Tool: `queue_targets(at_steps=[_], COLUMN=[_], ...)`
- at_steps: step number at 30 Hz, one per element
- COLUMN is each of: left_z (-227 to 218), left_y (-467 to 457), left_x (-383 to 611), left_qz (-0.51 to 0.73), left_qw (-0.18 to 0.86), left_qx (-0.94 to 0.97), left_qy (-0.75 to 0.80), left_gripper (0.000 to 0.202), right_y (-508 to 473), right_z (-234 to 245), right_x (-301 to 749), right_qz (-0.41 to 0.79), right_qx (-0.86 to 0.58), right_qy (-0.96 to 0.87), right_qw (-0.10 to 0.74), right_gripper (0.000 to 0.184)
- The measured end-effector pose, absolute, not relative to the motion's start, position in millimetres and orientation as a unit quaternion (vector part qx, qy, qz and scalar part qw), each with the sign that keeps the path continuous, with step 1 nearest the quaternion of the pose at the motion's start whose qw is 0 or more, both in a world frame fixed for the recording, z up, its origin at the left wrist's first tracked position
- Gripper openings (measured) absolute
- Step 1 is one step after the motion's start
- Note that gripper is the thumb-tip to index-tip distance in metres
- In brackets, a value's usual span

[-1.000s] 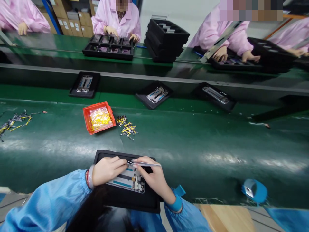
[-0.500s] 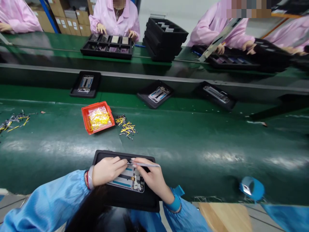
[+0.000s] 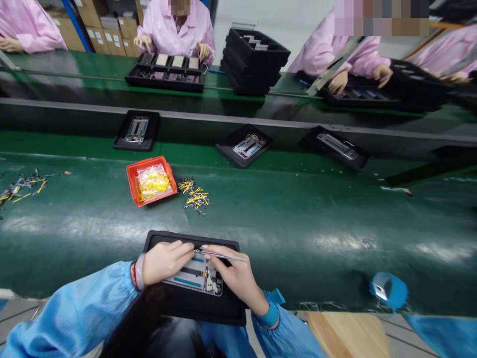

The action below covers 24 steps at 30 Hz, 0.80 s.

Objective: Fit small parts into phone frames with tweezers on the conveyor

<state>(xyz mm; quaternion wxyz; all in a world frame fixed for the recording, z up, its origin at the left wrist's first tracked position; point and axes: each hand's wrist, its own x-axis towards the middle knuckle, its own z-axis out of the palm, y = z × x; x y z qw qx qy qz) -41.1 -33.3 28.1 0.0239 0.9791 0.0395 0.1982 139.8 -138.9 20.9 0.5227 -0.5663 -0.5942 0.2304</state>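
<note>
A black tray [image 3: 208, 308] lies at the near edge of the green bench, with an opened phone frame [image 3: 197, 278] in it. My left hand [image 3: 164, 261] rests on the frame's left part, fingers curled and pressing down near its top edge. My right hand [image 3: 233, 278] is closed on thin metal tweezers [image 3: 223, 256], whose tip points left and meets the left fingertips over the frame. Blue sleeves cover both forearms.
An orange bin [image 3: 151, 180] of yellow parts and a loose pile of small yellow and black parts [image 3: 196, 196] lie beyond the tray. Three black trays with phone frames ride the conveyor [image 3: 244, 145]. People in pink coats work across it by stacked black trays [image 3: 255, 59]. A blue object [image 3: 389, 291] sits at right.
My hands have stayed over the phone frame, shifting only slightly. The trays on the conveyor have drifted a little to the right.
</note>
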Motion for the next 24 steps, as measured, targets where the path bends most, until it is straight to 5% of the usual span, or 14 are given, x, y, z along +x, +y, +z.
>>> queue_targets(at_steps=[8,24], left_z=[31.0,25.3], left_y=[-34.0,-35.2], left_x=[-41.6,-43.5], left_qz=[0.190,0.157], left_qw=[0.009,0.035], left_qx=[0.981,0.985], left_qy=[0.032,0.054], left_gripper=[0.041,0.036], right_y=[-142.5,-146.1], right_z=[26.2,22.0], right_x=[140.0,142.3], right_qz=[0.184,0.207], right_qx=[-0.604,-0.583], right_qy=[-0.544,-0.622], right_qw=[0.552,0.480], right_gripper=[0.008,0.011])
